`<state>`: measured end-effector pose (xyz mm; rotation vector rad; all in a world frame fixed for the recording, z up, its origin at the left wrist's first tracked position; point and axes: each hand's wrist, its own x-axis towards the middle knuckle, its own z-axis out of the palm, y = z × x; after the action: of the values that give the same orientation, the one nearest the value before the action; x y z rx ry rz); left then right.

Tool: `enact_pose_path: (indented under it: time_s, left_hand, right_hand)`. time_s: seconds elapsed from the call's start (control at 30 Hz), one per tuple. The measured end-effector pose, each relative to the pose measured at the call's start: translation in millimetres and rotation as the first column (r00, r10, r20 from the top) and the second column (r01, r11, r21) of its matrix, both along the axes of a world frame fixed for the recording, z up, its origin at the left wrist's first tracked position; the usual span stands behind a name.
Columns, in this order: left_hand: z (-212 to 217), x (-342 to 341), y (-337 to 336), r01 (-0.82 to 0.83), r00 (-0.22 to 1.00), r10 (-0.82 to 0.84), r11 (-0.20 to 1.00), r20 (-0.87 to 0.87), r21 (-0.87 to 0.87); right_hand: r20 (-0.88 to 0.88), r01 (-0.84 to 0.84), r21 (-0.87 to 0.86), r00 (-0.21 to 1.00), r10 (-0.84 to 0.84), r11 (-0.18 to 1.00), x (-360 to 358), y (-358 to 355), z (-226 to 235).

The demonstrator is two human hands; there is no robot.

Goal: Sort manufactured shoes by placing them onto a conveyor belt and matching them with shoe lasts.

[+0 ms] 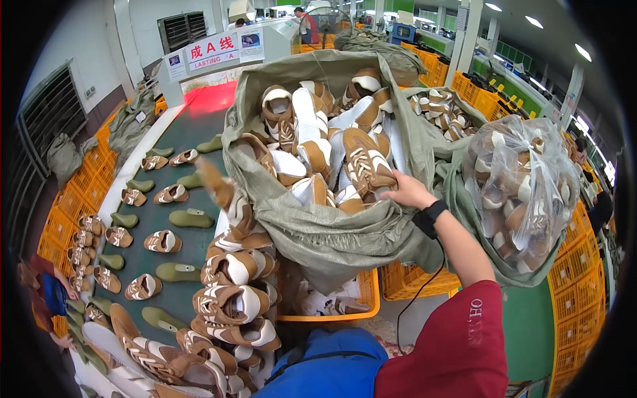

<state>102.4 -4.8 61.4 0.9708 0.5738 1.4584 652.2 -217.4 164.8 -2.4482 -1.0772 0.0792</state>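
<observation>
My right hand [408, 192] reaches into a big grey-green woven sack [318, 229]. Its fingers are closed on the edge of a brown shoe upper [363, 162] with white laces and trim. More brown and white uppers fill the sack around it. My left hand does not show. Left of the sack, a motion-blurred brown upper [219, 186] hangs over a row of stacked uppers [229, 302] beside the belt; whether anything holds it cannot be seen.
A dark green conveyor belt [159, 265] carries uppers and green shoe lasts [178, 272]. A clear plastic bag [521, 192] of uppers sits at right. An orange crate [371, 298] stands below the sack. From my wristband [430, 217] hangs a cord. A co-worker's hand [66, 341] shows at far left.
</observation>
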Motion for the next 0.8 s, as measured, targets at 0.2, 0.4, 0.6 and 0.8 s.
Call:
enact_pose_path:
  time_s: [0.2,0.4,0.6,0.8]
  left_hand:
    - [1,-5,4,-0.045,0.999,0.045,0.999,-0.002,0.016]
    - [-5,-10,5,-0.115,0.993,0.114,0.993,0.023,0.017]
    - [-19,-60,-20,-0.314,0.949,0.314,0.949,0.001,-0.022]
    - [-29,-179,-126,-0.667,0.743,0.653,0.741,-0.147,-0.078]
  right_hand:
    - [-0.47,0.21,0.665,0.864,0.182,0.717,34,9,12]
    - [-0.51,0.358,0.785,-0.092,0.855,0.506,-32,9,63]
    - [-0.285,0.208,0.845,-0.605,0.744,0.493,-96,47,53]
    - [-0.718,-0.133,0.69,-0.245,0.651,0.711,-168,98,61]
